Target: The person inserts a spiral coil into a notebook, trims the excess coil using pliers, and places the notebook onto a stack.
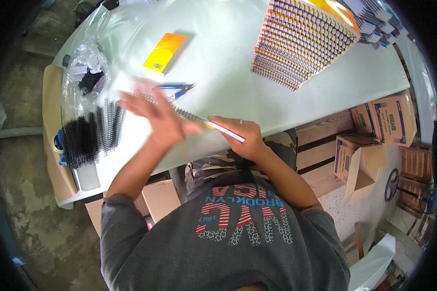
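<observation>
A small notebook [226, 133] with a white page edge and a yellow cover is gripped in my right hand [245, 138], its fingers closed round it. From the notebook's left end a grey wire spiral coil [185, 114] sticks out and runs up-left past my left hand. My left hand [158, 116] is blurred by motion, its fingers stretched and spread beside the coil; whether the palm touches the coil is hard to see. Just beyond it lie blue-handled cutting pliers [177, 89]. Farther back a yellow-orange spiral notebook [164, 52] lies flat on the white table [218, 58].
Several loose black coils [85, 138] lie at the table's left, below a clear plastic bag [87, 68]. A large stack of bound notebooks [301, 43] stands at the back right. Cardboard boxes [393, 119] sit right of the table, and another box [161, 200] is under its front edge.
</observation>
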`<state>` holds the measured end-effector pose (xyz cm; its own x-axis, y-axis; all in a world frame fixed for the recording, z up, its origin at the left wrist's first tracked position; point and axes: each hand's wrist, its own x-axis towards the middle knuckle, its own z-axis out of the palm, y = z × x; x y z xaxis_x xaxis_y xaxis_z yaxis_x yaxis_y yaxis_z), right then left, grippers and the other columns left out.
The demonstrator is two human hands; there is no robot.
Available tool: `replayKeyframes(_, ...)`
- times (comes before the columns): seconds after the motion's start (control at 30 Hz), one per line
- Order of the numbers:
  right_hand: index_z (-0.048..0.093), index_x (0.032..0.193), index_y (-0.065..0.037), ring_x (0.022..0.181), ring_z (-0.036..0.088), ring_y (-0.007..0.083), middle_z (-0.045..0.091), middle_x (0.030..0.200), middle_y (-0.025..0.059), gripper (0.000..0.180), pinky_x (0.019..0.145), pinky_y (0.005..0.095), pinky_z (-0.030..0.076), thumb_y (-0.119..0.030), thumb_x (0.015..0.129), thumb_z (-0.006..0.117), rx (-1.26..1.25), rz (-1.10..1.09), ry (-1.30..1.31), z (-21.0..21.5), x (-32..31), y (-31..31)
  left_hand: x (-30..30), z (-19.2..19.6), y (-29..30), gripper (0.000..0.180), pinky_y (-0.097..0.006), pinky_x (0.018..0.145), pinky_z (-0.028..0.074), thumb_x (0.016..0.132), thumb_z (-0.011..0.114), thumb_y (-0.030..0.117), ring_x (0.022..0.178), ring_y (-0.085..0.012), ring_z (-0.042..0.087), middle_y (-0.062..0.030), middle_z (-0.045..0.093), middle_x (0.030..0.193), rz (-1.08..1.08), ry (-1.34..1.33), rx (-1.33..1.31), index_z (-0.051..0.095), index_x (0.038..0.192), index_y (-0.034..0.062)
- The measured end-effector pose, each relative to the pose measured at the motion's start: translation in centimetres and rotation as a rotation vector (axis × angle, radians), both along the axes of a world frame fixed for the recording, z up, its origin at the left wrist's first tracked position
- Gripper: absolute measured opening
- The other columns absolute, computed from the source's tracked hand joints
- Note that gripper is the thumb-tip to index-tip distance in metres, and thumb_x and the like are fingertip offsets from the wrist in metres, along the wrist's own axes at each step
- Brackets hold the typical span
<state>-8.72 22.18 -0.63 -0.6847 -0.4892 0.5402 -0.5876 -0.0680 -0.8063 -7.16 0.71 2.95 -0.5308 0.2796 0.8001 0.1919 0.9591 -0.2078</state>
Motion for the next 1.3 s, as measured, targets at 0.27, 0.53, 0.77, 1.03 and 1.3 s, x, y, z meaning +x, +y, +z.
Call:
replayKeyframes(0.27,0.060,0.113,-0.002,0.087,0.065,0.0287,0.064,0.103,0.0150,0.035,0.073,0.0308,0.052,0.003,0.077,0.061,0.022,-0.004,-0.127,0.1,-0.8,0.3,4.9,-4.5,2.5,0.109,-0.078,0.083,0.010,0.069,0.038,0.083,0.126,-0.0594,0.010,-0.0410,0.018,0.135,-0.230,-0.276,-0.114,0.033,0.129,-0.0073)
replayKeyframes(0.53,0.044,0.130,-0.008,0.089,0.063,0.0325,0.062,0.107,0.0159,0.055,0.075,0.0350,0.050,-0.003,0.077,0.058,0.086,0.037,-0.169,-0.2,-0.2,0.2,8.6,-7.8,5.3,0.119,-0.072,0.095,0.010,0.068,0.043,0.081,0.126,-0.0598,0.014,-0.0442,0.015,0.135,-0.389,-0.649,0.142,0.014,0.137,-0.0124)
replayKeyframes(0.77,0.048,0.125,-0.008,0.089,0.063,0.0307,0.063,0.108,0.0134,0.049,0.075,0.0355,0.050,-0.005,0.077,0.059,0.177,0.166,-0.076,-2.6,1.6,-0.2,2.3,-6.1,3.2,0.119,-0.071,0.096,0.005,0.067,0.044,0.081,0.128,-0.0597,0.003,-0.0450,0.007,0.136,-0.060,-0.285,0.252,0.015,0.138,-0.0103)
replayKeyframes(1.03,0.054,0.120,-0.010,0.089,0.063,0.0305,0.063,0.107,0.0124,0.046,0.073,0.0360,0.050,-0.018,0.077,0.065,0.042,0.108,0.041,-3.6,1.6,-0.1,3.1,-1.9,4.4,0.109,-0.071,0.096,0.001,0.071,0.035,0.082,0.129,-0.0593,0.000,-0.0418,0.011,0.138,-0.147,-0.105,0.078,0.033,0.131,-0.0091)
replayKeyframes(1.3,0.054,0.121,-0.011,0.082,0.063,0.0315,0.065,0.100,0.0120,0.044,0.069,0.0386,0.050,-0.017,0.078,0.064,0.048,0.115,-0.082,-3.5,1.5,0.2,6.5,-4.9,6.5,0.113,-0.071,0.096,0.000,0.069,0.033,0.083,0.130,-0.0554,-0.005,-0.0445,0.002,0.135,-0.376,-0.397,-0.068,0.026,0.135,-0.0086)
